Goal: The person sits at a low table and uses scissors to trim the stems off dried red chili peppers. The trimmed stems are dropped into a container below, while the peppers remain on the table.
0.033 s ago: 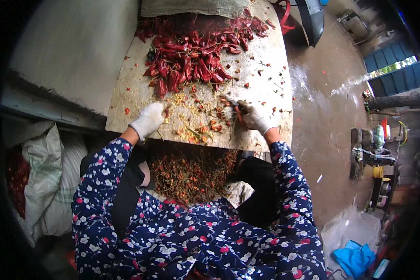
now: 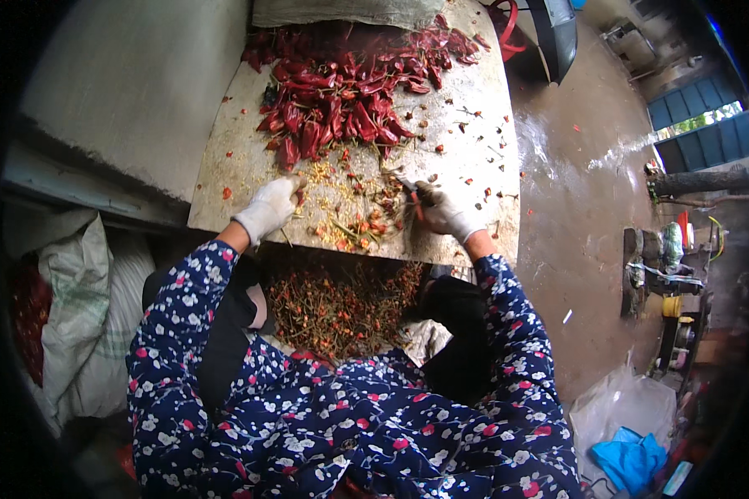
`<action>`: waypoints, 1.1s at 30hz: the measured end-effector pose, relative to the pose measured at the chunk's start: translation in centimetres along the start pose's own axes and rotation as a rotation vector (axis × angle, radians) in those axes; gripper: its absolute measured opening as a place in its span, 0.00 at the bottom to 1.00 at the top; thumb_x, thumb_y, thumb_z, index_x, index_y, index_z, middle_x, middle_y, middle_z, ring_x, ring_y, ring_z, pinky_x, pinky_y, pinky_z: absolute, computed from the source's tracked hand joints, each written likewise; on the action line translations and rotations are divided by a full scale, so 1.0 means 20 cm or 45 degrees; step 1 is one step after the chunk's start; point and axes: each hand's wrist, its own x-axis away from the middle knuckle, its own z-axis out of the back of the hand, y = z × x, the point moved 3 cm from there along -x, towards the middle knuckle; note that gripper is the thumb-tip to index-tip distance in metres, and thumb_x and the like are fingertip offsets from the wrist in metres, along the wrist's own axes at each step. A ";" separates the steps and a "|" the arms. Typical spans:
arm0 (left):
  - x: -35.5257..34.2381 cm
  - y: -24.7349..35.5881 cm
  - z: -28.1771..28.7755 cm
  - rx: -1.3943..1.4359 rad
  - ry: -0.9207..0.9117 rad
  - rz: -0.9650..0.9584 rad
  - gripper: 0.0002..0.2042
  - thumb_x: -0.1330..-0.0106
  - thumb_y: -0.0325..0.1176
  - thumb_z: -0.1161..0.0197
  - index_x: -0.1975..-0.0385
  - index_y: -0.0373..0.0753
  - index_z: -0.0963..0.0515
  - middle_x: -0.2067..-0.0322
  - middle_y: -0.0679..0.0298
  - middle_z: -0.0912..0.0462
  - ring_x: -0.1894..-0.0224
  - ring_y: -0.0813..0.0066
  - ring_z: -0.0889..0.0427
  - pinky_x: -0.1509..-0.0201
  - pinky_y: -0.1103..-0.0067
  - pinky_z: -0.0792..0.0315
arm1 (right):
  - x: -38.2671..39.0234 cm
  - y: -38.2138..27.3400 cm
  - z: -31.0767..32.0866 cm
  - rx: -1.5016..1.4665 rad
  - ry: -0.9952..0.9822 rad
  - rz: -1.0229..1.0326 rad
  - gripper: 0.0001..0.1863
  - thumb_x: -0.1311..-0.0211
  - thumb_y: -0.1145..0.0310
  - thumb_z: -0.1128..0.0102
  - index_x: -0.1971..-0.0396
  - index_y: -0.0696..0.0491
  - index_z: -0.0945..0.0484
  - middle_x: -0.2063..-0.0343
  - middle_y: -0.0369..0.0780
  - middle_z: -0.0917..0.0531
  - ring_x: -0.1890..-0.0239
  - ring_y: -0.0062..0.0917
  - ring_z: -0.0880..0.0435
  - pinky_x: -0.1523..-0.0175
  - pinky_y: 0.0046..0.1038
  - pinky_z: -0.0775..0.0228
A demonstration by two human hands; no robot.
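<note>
My left hand (image 2: pixel 270 208), in a white glove with dark fingertips, is closed at the left of a pale board (image 2: pixel 212 187). What its fingers hold, if anything, is too small to make out. On the right, my gloved right hand (image 2: pixel 448 212) grips a pair of scissors (image 2: pixel 414 200) with red handles, the blades toward the far left. Between the hands lie yellow seeds (image 2: pixel 329 200) and cut chili stem ends (image 2: pixel 370 226). Beyond them is a heap of dried red chilies (image 2: pixel 333 108), its near edge just past my left hand.
Below the board's near edge, many cut stems (image 2: pixel 341 312) fill a container between my knees. White woven sacks (image 2: pixel 79 308) stand at the left. A cloth (image 2: pixel 345 12) covers the heap's far side. Wet floor (image 2: pixel 578 208) stretches right, with a blue plastic bag (image 2: pixel 628 453) lower down.
My right hand has shifted slightly left and nearer to me with the scissors. My left hand stays in almost the same place.
</note>
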 end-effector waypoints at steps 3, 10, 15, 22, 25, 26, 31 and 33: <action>-0.01 0.05 -0.04 0.144 0.091 -0.040 0.18 0.36 0.30 0.46 0.48 0.34 0.22 0.55 0.40 0.17 0.51 0.41 0.19 0.46 0.60 0.25 | 0.08 -0.25 -0.17 -0.433 -0.137 -0.152 0.14 0.30 0.61 0.39 0.53 0.53 0.17 0.70 0.42 0.16 0.70 0.32 0.17 0.63 0.34 0.22; 0.23 0.19 -0.17 0.602 -0.562 0.201 0.17 0.38 0.30 0.42 0.49 0.33 0.21 0.67 0.46 0.15 0.66 0.53 0.16 0.60 0.65 0.23 | 0.34 -0.82 -0.04 0.159 -0.527 0.190 0.20 0.36 0.58 0.38 0.45 0.47 0.18 0.69 0.50 0.15 0.67 0.44 0.14 0.62 0.43 0.21; 0.37 0.33 -0.04 0.740 -0.307 0.029 0.14 0.30 0.29 0.37 0.49 0.31 0.21 0.61 0.63 0.13 0.61 0.77 0.18 0.55 0.79 0.25 | 0.48 -0.98 0.15 0.074 -0.243 -0.088 0.14 0.35 0.60 0.40 0.54 0.49 0.17 0.69 0.49 0.15 0.66 0.45 0.14 0.62 0.41 0.22; 0.46 0.44 0.05 1.551 -0.249 0.095 0.10 0.29 0.24 0.38 0.51 0.30 0.21 0.58 0.66 0.15 0.56 0.82 0.19 0.48 0.83 0.25 | 0.56 -1.16 0.06 -0.106 0.156 -0.029 0.26 0.39 0.48 0.32 0.52 0.54 0.19 0.68 0.49 0.19 0.64 0.47 0.17 0.60 0.42 0.25; 0.46 0.47 0.03 1.518 -0.258 -0.033 0.09 0.29 0.23 0.37 0.52 0.30 0.21 0.57 0.65 0.15 0.55 0.80 0.18 0.46 0.82 0.25 | 0.53 -1.23 0.04 -0.107 0.204 0.052 0.24 0.38 0.50 0.33 0.49 0.50 0.19 0.67 0.47 0.19 0.64 0.45 0.17 0.60 0.42 0.25; 0.46 0.48 0.03 1.507 -0.227 -0.081 0.09 0.30 0.23 0.37 0.52 0.29 0.21 0.58 0.65 0.15 0.55 0.80 0.18 0.46 0.82 0.25 | 0.52 -1.24 0.04 -0.120 0.189 0.026 0.24 0.38 0.48 0.34 0.49 0.50 0.19 0.68 0.46 0.19 0.64 0.45 0.17 0.60 0.42 0.25; 0.47 0.49 0.04 1.348 -0.035 -0.105 0.10 0.32 0.21 0.38 0.52 0.29 0.20 0.59 0.66 0.15 0.56 0.80 0.20 0.49 0.82 0.27 | 0.52 -1.25 0.04 -0.024 0.123 -0.071 0.22 0.35 0.50 0.40 0.48 0.48 0.19 0.67 0.48 0.19 0.65 0.45 0.17 0.61 0.43 0.24; 0.48 0.50 0.04 1.279 0.049 -0.114 0.11 0.34 0.20 0.38 0.52 0.30 0.20 0.59 0.67 0.15 0.58 0.81 0.20 0.50 0.82 0.27 | 0.53 -1.25 0.03 -0.012 0.150 -0.078 0.22 0.35 0.52 0.41 0.47 0.48 0.19 0.67 0.48 0.19 0.65 0.46 0.17 0.60 0.44 0.24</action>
